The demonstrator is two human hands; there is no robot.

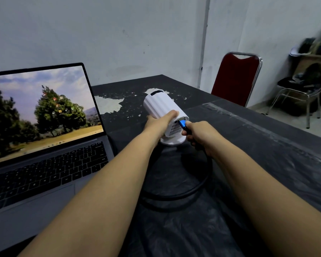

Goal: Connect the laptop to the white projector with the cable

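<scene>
Left hand (161,121) is wrapped over the rear of the projector (163,108), fingers across the top and thumb on the near side, steadying it. Right hand (200,135) is clenched around the black body of the plug (183,125), whose blue metal end meets a port on the projector's rear face. Whether the plug is fully seated cannot be told from this view.

Location: the projector sits mid-counter (267,145) on a short white foot, barrel tilted up and away from the person. The cable (196,188) runs from the right hand in a broad loop on the counter and passes under the left forearm; its far end is hidden. The laptop (44,145) stands open at left, screen lit, just beside the projector. A red chair (235,78) stands beyond the counter.

Handling assessment: the projector appears light, smooth plastic on a small foot, so it would likely slide or tip under a push; the bracing grip on the barrel is well placed. The cable looks thick and fairly stiff, judging by the loop it keeps, and may tug sideways on the port. Best hold is on the rigid plug body, not the cord. The port and plug tip are the fragile points; force should go straight in, not at an angle.
</scene>
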